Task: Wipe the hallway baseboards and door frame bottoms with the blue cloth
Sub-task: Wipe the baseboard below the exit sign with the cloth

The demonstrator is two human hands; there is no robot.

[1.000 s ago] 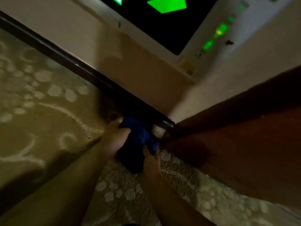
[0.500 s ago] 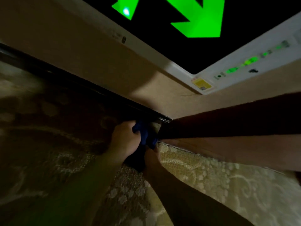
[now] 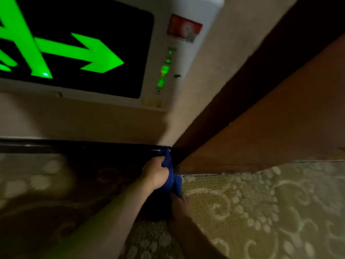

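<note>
The blue cloth (image 3: 170, 171) is bunched in the corner where the dark baseboard (image 3: 84, 146) meets the brown wooden door frame (image 3: 261, 131). My left hand (image 3: 155, 175) grips the cloth's upper part and presses it against the end of the baseboard. My right hand (image 3: 178, 204) lies lower, in shadow, holding the cloth's bottom end near the carpet. The cloth's middle is hidden behind my left hand.
A lit green arrow exit sign (image 3: 78, 57) in a white housing hangs low on the beige wall just above the baseboard. Patterned beige carpet (image 3: 252, 212) covers the floor. The door frame runs up to the right.
The view has swung left and closer to the wall, so the baseboard now lies level. Both hands have stayed on the cloth in the corner, the left one slightly higher on the baseboard's end.
</note>
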